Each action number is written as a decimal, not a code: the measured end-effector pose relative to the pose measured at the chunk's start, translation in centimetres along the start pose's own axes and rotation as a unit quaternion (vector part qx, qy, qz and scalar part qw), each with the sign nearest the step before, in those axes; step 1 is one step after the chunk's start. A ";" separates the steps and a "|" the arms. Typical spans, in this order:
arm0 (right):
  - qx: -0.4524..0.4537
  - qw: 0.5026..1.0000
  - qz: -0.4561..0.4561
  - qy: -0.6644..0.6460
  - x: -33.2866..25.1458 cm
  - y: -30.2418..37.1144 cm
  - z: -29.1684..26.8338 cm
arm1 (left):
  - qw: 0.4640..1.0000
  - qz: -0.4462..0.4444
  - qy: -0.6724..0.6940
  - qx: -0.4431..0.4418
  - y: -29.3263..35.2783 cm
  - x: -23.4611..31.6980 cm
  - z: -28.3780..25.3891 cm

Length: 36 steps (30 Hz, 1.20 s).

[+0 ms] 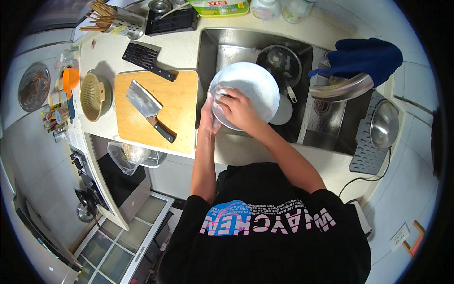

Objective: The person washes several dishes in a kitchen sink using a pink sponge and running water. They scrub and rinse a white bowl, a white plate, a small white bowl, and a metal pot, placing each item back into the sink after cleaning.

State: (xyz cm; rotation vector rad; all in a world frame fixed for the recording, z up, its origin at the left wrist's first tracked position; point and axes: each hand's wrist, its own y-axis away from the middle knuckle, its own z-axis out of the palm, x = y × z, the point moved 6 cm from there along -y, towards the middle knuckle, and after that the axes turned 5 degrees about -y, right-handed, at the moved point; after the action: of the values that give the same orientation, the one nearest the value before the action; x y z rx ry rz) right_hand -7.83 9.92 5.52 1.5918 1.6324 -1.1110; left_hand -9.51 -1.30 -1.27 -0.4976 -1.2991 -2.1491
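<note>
A large white dish point(262, 92) with faint speckles is held over the left basin of the steel sink point(225, 37). My left hand point(208, 116) grips its left rim, with the thumb at the edge and the other fingers partly hidden. Inside the dish, near that same rim, my right hand point(240, 109) is closed with bent fingers. White suds or a whitish scrap show at its fingertips, but I cannot make out what it holds. Behind the dish a dark wet pan point(280, 64) rests in the basin, and a pale round plate point(283, 111) lies partly under the dish.
Left of the sink, a wooden cutting board point(179, 106) bears a cleaver point(143, 99); a black-bladed cleaver point(140, 55) overlaps its far edge. A strainer basket point(92, 97) stands farther left. The faucet point(343, 90), draped with a blue cloth point(364, 57), reaches over the right basin.
</note>
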 end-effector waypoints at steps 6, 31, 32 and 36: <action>-0.084 0.994 -0.060 -0.032 -1.6 0.4 1.0 | 0.994 -0.009 0.093 -0.056 -1.0 0.5 -1.4; -0.195 0.967 -0.066 0.148 -2.2 3.3 -1.7 | 0.996 0.032 0.086 -0.012 -0.1 2.4 -1.0; -0.189 0.960 -0.060 0.195 -1.4 3.8 -2.8 | 0.997 0.027 0.076 -0.007 0.2 2.5 -1.0; -0.027 0.959 -0.028 0.280 1.8 1.3 -6.2 | 1.000 -0.009 0.000 0.005 -0.3 1.4 -1.7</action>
State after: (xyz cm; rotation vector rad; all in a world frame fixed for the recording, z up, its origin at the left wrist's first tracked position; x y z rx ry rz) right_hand -5.91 16.09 6.63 1.9493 2.0490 -0.6595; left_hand -10.82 -3.11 -1.44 -0.4842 -1.3188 -2.1564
